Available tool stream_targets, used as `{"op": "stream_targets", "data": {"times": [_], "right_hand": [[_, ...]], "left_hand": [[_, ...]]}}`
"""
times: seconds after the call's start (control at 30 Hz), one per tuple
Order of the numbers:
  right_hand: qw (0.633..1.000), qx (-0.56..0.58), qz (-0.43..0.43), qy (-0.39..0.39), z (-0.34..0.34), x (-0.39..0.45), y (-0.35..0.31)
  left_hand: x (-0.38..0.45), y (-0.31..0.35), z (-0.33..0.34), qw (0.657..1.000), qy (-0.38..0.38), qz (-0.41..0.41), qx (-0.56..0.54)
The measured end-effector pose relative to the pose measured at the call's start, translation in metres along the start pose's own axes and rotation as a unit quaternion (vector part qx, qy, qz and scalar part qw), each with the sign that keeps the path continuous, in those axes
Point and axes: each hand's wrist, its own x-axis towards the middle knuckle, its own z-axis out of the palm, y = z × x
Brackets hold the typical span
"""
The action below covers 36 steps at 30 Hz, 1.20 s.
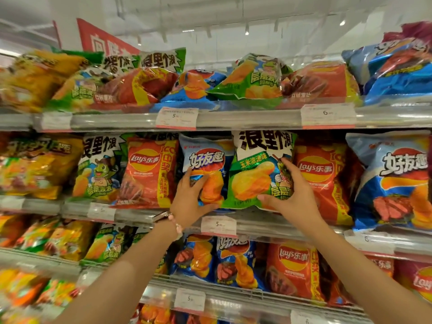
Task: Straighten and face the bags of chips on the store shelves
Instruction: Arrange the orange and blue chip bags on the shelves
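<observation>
Left hand (189,202) grips the blue bag (205,169), right hand (292,197) the green bag (254,174); she should square both upright, flush with the shelf lip (268,224), labels forward.

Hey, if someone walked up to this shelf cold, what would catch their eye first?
Two bare hands on the middle shelf: the left hand grips a blue chip bag, the right hand holds the green bag beside it. Red Lay's bags flank them, and above, the top shelf's bags lie tumbled flat.

White ceiling (233,15), red sign (100,40), perhaps spotlights
</observation>
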Motion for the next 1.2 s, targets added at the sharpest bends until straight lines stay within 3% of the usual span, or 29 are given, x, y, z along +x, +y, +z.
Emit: {"op": "stream_targets", "data": {"times": [0.4, 0.47, 0.53, 0.63, 0.73, 0.9, 1.2], "right_hand": [[0.999, 0.021, -0.009, -0.027, 0.006, -0.022, -0.015], [1.0, 0.021, -0.008, -0.02, 0.012, -0.022, -0.018], [1.0, 0.015, -0.006, -0.02, 0.02, -0.021, -0.021], [1.0, 0.001, -0.012, -0.016, 0.037, -0.021, -0.03], [0.999, -0.022, -0.02, -0.011, 0.057, -0.02, -0.039], [0.998, -0.056, -0.033, 0.012, 0.083, -0.019, -0.052], [0.998, -0.055, -0.019, 0.02, 0.103, -0.017, -0.065]], "left_hand": [[-0.005, -0.007, -0.028, 0.997, -0.063, 0.016, -0.041], [-0.012, -0.009, -0.04, 0.998, -0.017, 0.046, -0.033], [-0.018, -0.015, -0.055, 0.995, 0.079, 0.06, 0.025], [-0.022, -0.035, -0.081, 0.967, 0.233, -0.031, 0.101], [-0.02, -0.06, -0.096, 0.971, 0.16, -0.15, 0.098], [-0.007, -0.09, -0.098, 0.984, 0.024, -0.175, -0.021], [0.005, -0.118, -0.102, 0.982, 0.051, -0.096, -0.152]]}}
